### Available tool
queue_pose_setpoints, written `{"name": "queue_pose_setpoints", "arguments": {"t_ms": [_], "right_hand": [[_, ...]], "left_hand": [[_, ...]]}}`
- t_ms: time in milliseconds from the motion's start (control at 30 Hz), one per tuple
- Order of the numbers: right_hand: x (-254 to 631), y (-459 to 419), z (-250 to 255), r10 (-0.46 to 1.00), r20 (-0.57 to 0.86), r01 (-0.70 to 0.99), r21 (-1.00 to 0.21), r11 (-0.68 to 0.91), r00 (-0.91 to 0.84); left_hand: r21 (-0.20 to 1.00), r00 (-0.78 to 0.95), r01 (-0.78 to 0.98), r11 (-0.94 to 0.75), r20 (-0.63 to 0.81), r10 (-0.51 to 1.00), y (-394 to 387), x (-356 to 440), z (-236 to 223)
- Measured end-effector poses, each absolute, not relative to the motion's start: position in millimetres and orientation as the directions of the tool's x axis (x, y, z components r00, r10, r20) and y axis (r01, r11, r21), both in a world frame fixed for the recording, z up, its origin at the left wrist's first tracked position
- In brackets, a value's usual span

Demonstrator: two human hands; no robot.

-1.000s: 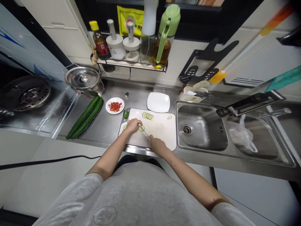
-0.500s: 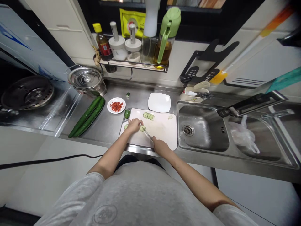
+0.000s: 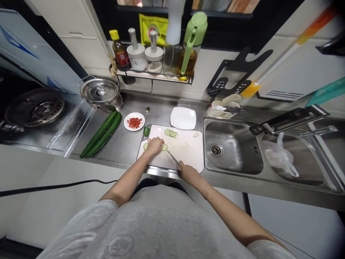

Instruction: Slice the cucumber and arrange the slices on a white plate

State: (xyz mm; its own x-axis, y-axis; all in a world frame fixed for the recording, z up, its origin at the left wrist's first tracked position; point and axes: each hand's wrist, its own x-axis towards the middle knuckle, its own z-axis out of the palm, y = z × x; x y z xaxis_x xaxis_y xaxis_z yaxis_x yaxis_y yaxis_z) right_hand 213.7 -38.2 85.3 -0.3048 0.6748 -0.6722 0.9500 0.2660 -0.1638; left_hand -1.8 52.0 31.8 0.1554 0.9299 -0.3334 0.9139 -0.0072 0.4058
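Note:
My left hand (image 3: 155,146) lies over pale cucumber slices on the white cutting board (image 3: 185,154), fingers bent and pressed down on them. One cucumber slice (image 3: 164,147) shows beside its fingertips, and another peeks out on the left; what lies under the palm is hidden. My right hand (image 3: 189,174) is closed around the handle of a knife (image 3: 173,158), its blade pointing up and left with the tip just short of the exposed slice. Farther back on the board is a row of overlapping cucumber slices (image 3: 171,133). A cucumber end (image 3: 146,131) rests at the board's left corner.
Two whole cucumbers (image 3: 101,136) lie to the left, near a small plate of chopped red pieces (image 3: 134,122). Behind the board stands a white square plate (image 3: 183,118). The sink (image 3: 231,147) is on the right; a lidded steel pot (image 3: 101,92) stands back left.
The knife has drawn back right, away from the slice it was touching, and my right hand has moved slightly right with it. My left hand stays on the slices.

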Motion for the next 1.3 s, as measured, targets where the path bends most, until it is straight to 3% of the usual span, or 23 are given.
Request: {"name": "queue_pose_setpoints", "arguments": {"t_ms": [267,433,700,1000,1300], "right_hand": [[227,-47,86,0.672,-0.667,0.945,-0.187,0.267,-0.322],[241,-49,76,0.730,-0.591,0.939,-0.228,0.257,-0.343],[252,-35,70,0.859,-0.505,0.983,-0.183,-0.012,-0.084],[251,-28,62,0.873,-0.485,0.989,-0.147,-0.021,-0.054],[246,-23,58,0.853,-0.521,0.987,-0.149,-0.064,-0.023]], "left_hand": [[0.402,0.137,0.916,0.008,-0.330,0.934,51,1,31],[0.398,0.115,0.917,0.025,-0.323,0.939,47,3,32],[0.363,0.050,0.930,0.063,-0.294,0.954,39,12,34],[0.375,0.010,0.921,0.108,-0.298,0.955,40,16,30],[0.474,-0.023,0.867,0.154,-0.269,0.963,36,20,32]]}}
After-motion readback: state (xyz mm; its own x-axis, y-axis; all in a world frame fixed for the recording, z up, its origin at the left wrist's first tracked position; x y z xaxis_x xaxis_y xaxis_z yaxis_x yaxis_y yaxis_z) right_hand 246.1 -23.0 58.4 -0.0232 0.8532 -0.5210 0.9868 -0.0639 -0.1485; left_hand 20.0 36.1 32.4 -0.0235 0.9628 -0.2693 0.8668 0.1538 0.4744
